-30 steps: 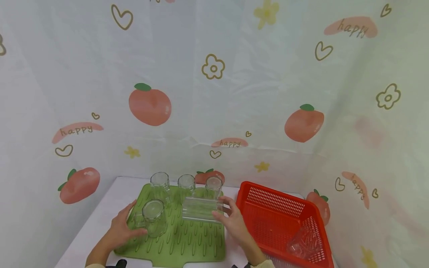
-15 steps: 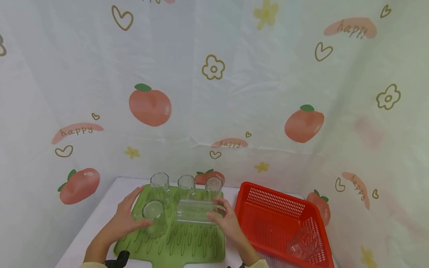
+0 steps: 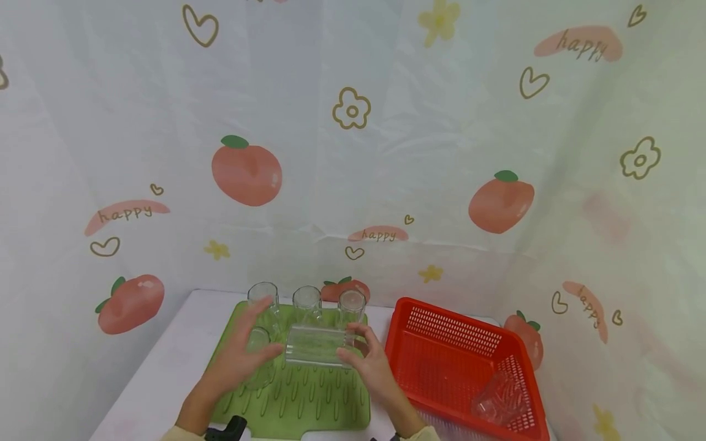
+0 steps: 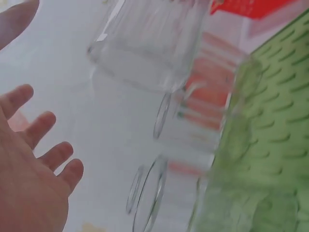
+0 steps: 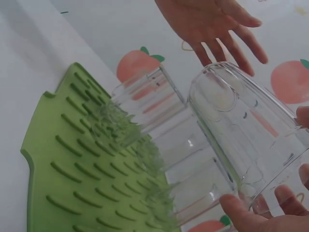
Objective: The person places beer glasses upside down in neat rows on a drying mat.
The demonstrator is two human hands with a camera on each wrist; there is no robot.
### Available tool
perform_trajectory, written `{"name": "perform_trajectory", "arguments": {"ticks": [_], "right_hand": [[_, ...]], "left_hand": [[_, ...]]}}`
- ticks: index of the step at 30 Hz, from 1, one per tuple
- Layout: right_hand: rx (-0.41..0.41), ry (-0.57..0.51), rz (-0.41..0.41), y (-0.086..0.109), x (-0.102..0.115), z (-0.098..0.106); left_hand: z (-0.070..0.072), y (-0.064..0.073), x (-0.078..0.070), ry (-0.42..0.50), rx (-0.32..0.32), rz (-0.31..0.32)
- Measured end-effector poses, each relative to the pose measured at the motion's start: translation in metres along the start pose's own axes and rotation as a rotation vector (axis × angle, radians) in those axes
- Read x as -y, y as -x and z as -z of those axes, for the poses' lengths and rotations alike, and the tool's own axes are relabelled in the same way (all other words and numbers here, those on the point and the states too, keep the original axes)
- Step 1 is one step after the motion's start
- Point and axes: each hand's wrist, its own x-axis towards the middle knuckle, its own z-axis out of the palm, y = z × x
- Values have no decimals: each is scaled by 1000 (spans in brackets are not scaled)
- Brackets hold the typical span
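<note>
My right hand [image 3: 375, 361] grips a clear glass mug [image 3: 314, 346] at its right end, holding it sideways above the green drying mat [image 3: 309, 398]. My left hand [image 3: 237, 352] is spread close to the mug's other end, its fingers apart and gripping nothing. In the left wrist view those fingers [image 4: 46, 125] stand off from the held mug [image 4: 145, 48]. Behind my left hand, partly covered by it, stands another glass mug [image 3: 259, 376] on the mat. Three more clear glasses, a left one [image 3: 265, 294], a middle one [image 3: 306, 300] and a right one [image 3: 352, 306], line the mat's back.
To the right of the mat stands a red perforated basket [image 3: 399, 349], with a clear glass [image 3: 499, 401] lying in its near right corner. A white curtain [image 3: 386, 153] printed with fruit hangs behind the white table [image 3: 143, 386].
My left hand has left the standing mug's side and moved right and up towards the held mug. My right hand has shifted the held mug a little to the left.
</note>
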Motion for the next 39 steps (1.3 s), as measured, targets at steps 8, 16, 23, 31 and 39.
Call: {"name": "perform_trajectory", "arguments": {"ticks": [8,16,23,31,39], "right_hand": [[3,-25,15,2,4,-1],[12,-93,8,5,7,-5],[21,-81,29,5,12,-9],[27,-103,25,4,12,-14],[93,-82,35,6,12,-21]], "left_hand": [[-21,-2,-6,-10,51,-19],[-30,0,-9,75,82,-22],[-35,3,-8,77,73,0],[-43,4,-4,176,39,5],[-49,4,-3,198,-46,8]]}}
